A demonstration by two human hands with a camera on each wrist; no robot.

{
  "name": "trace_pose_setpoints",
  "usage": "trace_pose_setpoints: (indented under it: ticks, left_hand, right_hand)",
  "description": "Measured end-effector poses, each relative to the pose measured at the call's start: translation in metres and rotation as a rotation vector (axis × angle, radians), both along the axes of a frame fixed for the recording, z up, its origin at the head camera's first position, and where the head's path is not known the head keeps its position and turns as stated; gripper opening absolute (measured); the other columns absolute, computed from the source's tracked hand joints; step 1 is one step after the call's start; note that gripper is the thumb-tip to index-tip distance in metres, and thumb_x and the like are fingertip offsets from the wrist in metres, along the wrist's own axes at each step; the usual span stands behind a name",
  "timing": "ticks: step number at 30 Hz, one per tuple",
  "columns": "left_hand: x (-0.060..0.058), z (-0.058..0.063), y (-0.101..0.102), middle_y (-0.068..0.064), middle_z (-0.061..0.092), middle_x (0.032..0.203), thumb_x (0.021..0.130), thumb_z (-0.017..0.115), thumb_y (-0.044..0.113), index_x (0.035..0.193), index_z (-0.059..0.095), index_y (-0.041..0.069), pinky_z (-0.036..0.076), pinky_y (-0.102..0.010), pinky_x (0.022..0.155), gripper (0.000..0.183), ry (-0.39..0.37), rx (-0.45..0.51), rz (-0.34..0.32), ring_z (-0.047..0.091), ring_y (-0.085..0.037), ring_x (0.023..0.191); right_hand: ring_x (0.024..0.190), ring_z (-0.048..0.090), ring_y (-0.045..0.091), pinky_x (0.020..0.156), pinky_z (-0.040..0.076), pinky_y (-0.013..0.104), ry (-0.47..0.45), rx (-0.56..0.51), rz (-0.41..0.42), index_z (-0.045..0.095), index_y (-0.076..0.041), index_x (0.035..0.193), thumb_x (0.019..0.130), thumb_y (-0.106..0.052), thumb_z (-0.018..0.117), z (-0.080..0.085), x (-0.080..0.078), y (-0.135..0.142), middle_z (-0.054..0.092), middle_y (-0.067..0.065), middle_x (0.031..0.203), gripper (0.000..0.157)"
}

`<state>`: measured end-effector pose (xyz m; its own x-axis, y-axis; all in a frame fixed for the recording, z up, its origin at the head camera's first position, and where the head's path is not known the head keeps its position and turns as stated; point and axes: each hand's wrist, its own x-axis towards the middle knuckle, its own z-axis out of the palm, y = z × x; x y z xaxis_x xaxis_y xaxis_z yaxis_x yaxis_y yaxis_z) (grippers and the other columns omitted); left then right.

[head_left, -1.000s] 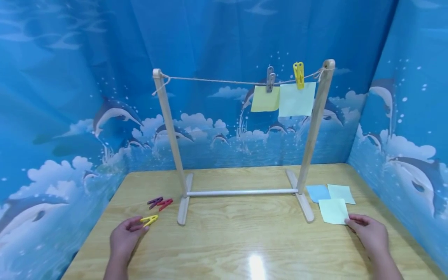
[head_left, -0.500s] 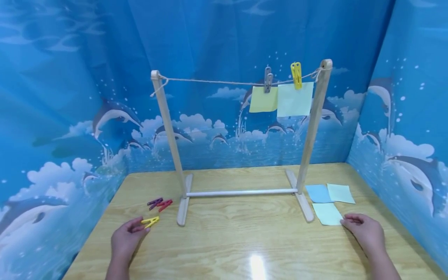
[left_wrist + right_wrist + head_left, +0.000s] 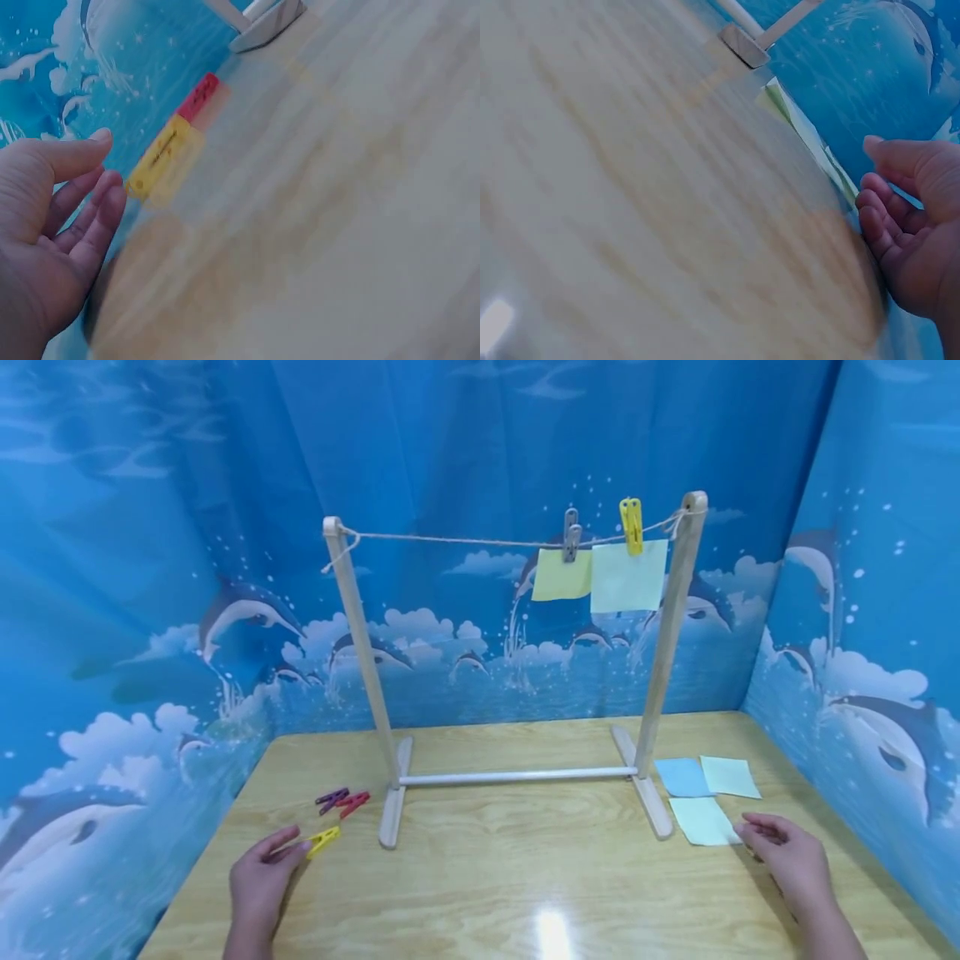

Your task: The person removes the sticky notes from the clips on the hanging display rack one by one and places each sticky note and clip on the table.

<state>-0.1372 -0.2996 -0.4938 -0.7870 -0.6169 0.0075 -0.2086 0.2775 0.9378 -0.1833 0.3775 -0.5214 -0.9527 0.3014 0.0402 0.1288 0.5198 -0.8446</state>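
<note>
My left hand (image 3: 258, 878) is at the left of the table, its thumb and fingers parted in the left wrist view. Just beyond its fingertips a yellow clothespin (image 3: 324, 841) lies on the table. Behind that are a red clothespin (image 3: 354, 805) and a purple one (image 3: 332, 799). On the right, my right hand (image 3: 791, 862) hovers by the corner of a pale green paper sheet (image 3: 703, 822), with thumb and fingers apart in the right wrist view. A blue sheet (image 3: 682, 777) and another pale green sheet (image 3: 731, 777) lie behind it.
A wooden stand (image 3: 517, 777) with a string (image 3: 450, 539) across its top is centred on the table (image 3: 480, 885). From the string hang a yellow sheet (image 3: 558, 578) under a grey clothespin (image 3: 572, 537) and a pale sheet (image 3: 628, 581) under a yellow clothespin (image 3: 632, 527).
The front pale green sheet was shifted left, off the other two, and my right hand let it go. My left hand released the yellow clothespin, which has turned, and drew back slightly.
</note>
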Motion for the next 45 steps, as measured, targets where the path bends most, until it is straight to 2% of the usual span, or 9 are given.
trace_pose_setpoints:
  ticks: [2, 4, 11, 15, 20, 25, 29, 38, 45]
  left_hand:
    - [-0.002, 0.005, 0.004, 0.021, 0.068, 0.094, 0.079, 0.078, 0.004, 0.124, 0.064, 0.001, 0.053, -0.012, 0.070, 0.047, 0.016, 0.034, -0.005, 0.061, 0.010, 0.077]
    - [-0.003, 0.011, 0.008, 0.024, 0.066, 0.089, 0.079, 0.077, 0.000, 0.124, 0.062, -0.002, 0.055, -0.016, 0.071, 0.047, 0.041, 0.088, -0.030, 0.063, 0.006, 0.078]
    - [-0.008, 0.046, 0.029, -0.002, 0.069, 0.113, 0.082, 0.078, 0.004, 0.130, 0.059, 0.002, 0.055, -0.018, 0.076, 0.052, 0.056, 0.111, -0.110, 0.064, 0.002, 0.085]
    - [-0.011, 0.064, 0.040, 0.000, 0.069, 0.115, 0.081, 0.080, 0.008, 0.130, 0.060, 0.006, 0.054, -0.018, 0.080, 0.054, 0.078, 0.120, -0.165, 0.065, -0.001, 0.092]
    - [-0.015, 0.082, 0.054, 0.007, 0.070, 0.108, 0.080, 0.081, 0.013, 0.128, 0.063, 0.009, 0.054, -0.019, 0.082, 0.051, 0.092, 0.150, -0.232, 0.065, -0.008, 0.100]
    - [-0.020, 0.099, 0.069, -0.003, 0.069, 0.115, 0.082, 0.080, 0.014, 0.128, 0.063, 0.010, 0.055, -0.019, 0.081, 0.049, 0.081, 0.102, -0.287, 0.065, -0.011, 0.101]
    - [-0.025, 0.111, 0.081, -0.010, 0.065, 0.123, 0.083, 0.080, 0.020, 0.129, 0.063, 0.011, 0.055, -0.021, 0.081, 0.050, 0.087, 0.058, -0.348, 0.064, -0.017, 0.106]
    - [-0.042, 0.143, 0.106, -0.010, 0.061, 0.127, 0.085, 0.078, 0.021, 0.128, 0.063, 0.010, 0.054, -0.021, 0.085, 0.047, 0.130, 0.022, -0.460, 0.060, -0.023, 0.112]
    - [-0.055, 0.167, 0.126, -0.006, 0.062, 0.122, 0.085, 0.078, 0.020, 0.124, 0.066, 0.012, 0.054, -0.023, 0.087, 0.041, 0.266, -0.008, -0.583, 0.059, -0.022, 0.111]
  right_hand:
    - [0.073, 0.059, -0.003, 0.060, 0.053, 0.021, 0.027, -0.037, 0.001, 0.058, 0.006, 0.127, 0.091, -0.037, 0.070, 0.006, -0.001, -0.002, 0.065, -0.019, 0.088, 0.057]
    - [0.076, 0.058, -0.006, 0.061, 0.053, 0.020, 0.053, -0.055, 0.006, 0.058, 0.004, 0.127, 0.090, -0.038, 0.070, 0.015, -0.002, -0.007, 0.061, -0.025, 0.087, 0.057]
    - [0.080, 0.058, -0.007, 0.065, 0.054, 0.016, 0.158, -0.122, 0.042, 0.066, -0.008, 0.122, 0.089, -0.035, 0.073, 0.051, -0.002, -0.029, 0.063, -0.027, 0.089, 0.044]
    - [0.083, 0.060, -0.005, 0.068, 0.052, 0.011, 0.250, -0.183, 0.083, 0.069, -0.012, 0.117, 0.089, -0.025, 0.074, 0.068, -0.001, -0.042, 0.065, -0.024, 0.094, 0.031]
    - [0.085, 0.060, -0.002, 0.068, 0.052, 0.011, 0.322, -0.183, 0.140, 0.068, -0.007, 0.118, 0.090, -0.018, 0.072, 0.085, 0.001, -0.054, 0.066, -0.020, 0.099, 0.030]
    - [0.085, 0.058, 0.002, 0.066, 0.052, 0.012, 0.353, -0.117, 0.184, 0.066, -0.002, 0.119, 0.091, -0.019, 0.071, 0.099, -0.001, -0.064, 0.067, -0.012, 0.100, 0.033]
    - [0.088, 0.058, 0.003, 0.069, 0.050, 0.011, 0.370, -0.126, 0.226, 0.066, -0.004, 0.120, 0.092, -0.019, 0.070, 0.111, -0.005, -0.073, 0.066, -0.010, 0.102, 0.032]
    - [0.089, 0.057, 0.006, 0.071, 0.051, 0.012, 0.384, -0.112, 0.276, 0.065, -0.004, 0.121, 0.094, -0.025, 0.068, 0.138, -0.017, -0.096, 0.063, -0.005, 0.103, 0.034]
    - [0.090, 0.058, 0.008, 0.072, 0.052, 0.012, 0.424, -0.083, 0.316, 0.063, 0.003, 0.121, 0.095, -0.027, 0.066, 0.158, -0.029, -0.109, 0.062, 0.004, 0.106, 0.040]
